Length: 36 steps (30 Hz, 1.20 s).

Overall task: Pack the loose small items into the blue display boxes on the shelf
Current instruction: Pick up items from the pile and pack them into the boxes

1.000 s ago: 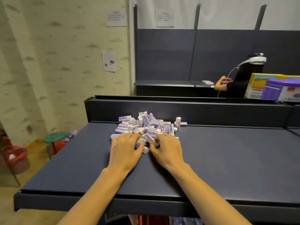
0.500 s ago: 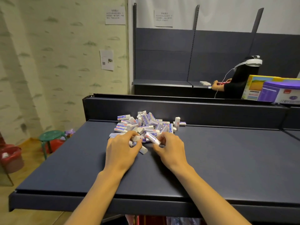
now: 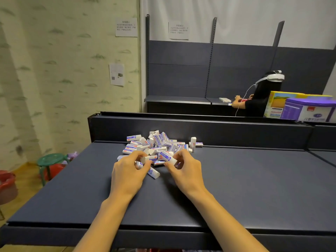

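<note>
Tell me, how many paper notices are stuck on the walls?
3. One white paper notice hangs high on the patterned wall, a second lower down on it, and a third on the white wall above the dark shelving. None looks hidden.

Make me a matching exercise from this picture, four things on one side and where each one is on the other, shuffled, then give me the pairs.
Things:
1. round green plastic stool
2. pile of small white erasers in blue-printed sleeves
3. purple-lidded white carton
4. single white eraser standing upright

Places:
A. far right, behind the shelf's back rail
B. on the floor, left of the shelf
C. right edge of the pile
D. middle of the dark shelf, ahead of both hands

Pairs: 1-B, 2-D, 3-A, 4-C
</note>
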{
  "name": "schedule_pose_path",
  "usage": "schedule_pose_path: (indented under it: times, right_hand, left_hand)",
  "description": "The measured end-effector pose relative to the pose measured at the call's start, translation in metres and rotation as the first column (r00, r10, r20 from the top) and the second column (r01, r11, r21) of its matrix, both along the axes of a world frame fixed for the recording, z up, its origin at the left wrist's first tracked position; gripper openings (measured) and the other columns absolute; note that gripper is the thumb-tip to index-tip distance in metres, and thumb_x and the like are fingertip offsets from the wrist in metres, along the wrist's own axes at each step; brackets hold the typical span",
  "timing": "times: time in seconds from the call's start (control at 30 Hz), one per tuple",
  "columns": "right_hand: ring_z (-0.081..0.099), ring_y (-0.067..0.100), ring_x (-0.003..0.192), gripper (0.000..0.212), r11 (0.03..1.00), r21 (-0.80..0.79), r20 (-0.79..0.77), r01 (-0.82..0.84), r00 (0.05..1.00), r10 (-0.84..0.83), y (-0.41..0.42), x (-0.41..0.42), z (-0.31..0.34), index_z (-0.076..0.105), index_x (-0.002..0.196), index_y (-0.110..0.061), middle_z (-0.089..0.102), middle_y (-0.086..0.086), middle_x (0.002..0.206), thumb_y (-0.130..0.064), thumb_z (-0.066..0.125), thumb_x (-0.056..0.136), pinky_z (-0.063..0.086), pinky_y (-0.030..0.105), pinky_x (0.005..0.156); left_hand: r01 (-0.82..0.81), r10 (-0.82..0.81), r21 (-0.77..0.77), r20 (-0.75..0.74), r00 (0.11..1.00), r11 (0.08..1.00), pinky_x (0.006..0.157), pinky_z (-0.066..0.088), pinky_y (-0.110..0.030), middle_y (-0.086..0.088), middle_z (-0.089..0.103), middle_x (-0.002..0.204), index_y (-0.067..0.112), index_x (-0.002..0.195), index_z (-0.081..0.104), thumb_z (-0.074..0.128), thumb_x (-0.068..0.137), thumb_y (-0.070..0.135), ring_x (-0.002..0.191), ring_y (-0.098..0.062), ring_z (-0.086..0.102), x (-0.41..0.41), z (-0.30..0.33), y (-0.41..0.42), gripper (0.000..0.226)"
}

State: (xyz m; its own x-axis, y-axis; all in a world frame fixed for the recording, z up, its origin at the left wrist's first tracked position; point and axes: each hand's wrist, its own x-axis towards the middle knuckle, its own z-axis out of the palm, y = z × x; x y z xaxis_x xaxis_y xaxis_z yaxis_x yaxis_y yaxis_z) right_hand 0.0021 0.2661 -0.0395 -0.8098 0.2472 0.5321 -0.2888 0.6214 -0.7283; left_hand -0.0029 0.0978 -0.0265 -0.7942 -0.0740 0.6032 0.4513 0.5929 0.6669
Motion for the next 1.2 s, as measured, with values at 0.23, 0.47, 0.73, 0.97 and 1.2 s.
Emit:
schedule_pose_path:
  times: [0.23,0.47,0.73,0.97,1.2]
  right_hand:
    - [0.049,0.01,0.053,0.011,0.999,0.052,-0.058,-0.014,0.998,0.017,0.002,0.013,0.003,0.062,0.087,-0.025,0.055,-0.008,0.055,-0.028,0.071,0.081,0.049,0.029,0.061]
    - [0.059,0.008,0.073,0.015,0.995,0.04,-0.099,0.095,0.991,-0.09,0.017,0.04,0.003,0.074,0.093,-0.019,0.068,-0.008,0.079,-0.016,0.073,0.078,0.047,0.019,0.069]
    - [0.053,0.018,0.078,0.023,0.919,0.343,-0.179,0.195,0.974,-0.14,0.059,0.064,-0.005,0.07,0.096,-0.012,0.066,0.002,0.088,-0.005,0.073,0.074,0.04,0.025,0.073]
    - [0.058,0.02,0.073,0.014,0.832,0.49,-0.299,0.261,0.946,-0.121,0.119,0.106,0.0,0.067,0.09,-0.018,0.065,-0.001,0.087,-0.024,0.069,0.078,0.048,0.031,0.063]
    - [0.061,0.022,0.065,0.017,0.89,0.401,-0.225,0.217,0.965,-0.133,0.205,0.152,0.002,0.063,0.09,-0.016,0.071,0.003,0.086,-0.03,0.065,0.08,0.053,0.034,0.059]
  left_hand:
    - [0.02,-0.021,-0.032,-0.038,0.999,0.999,0.067,0.046,-0.032,0.016,0.051,0.064,0.024,0.09,0.068,0.073,0.079,0.023,0.072,-0.022,0.057,0.001,0.0,-0.001,0.013]
    - [0.084,-0.082,0.031,-0.04,0.996,0.996,0.068,0.048,-0.035,0.01,0.064,0.072,0.026,0.083,0.066,0.073,0.078,0.021,0.067,-0.017,0.057,0.001,-0.003,-0.004,0.01]
    - [0.17,-0.169,0.013,-0.054,0.984,0.985,0.065,0.05,-0.036,0.009,0.062,0.071,0.03,0.081,0.063,0.074,0.079,0.023,0.066,-0.013,0.057,0.026,-0.003,0.016,0.013]
    - [0.223,-0.221,0.085,-0.038,0.975,0.971,0.065,0.048,-0.026,0.012,0.066,0.076,0.029,0.084,0.066,0.075,0.077,0.021,0.071,-0.006,0.059,0.057,0.006,0.077,0.014]
    - [0.26,-0.256,0.104,-0.045,0.966,0.96,0.058,0.044,-0.015,0.007,0.067,0.073,0.027,0.081,0.067,0.076,0.077,0.021,0.07,-0.007,0.057,0.097,0.017,0.161,0.012]
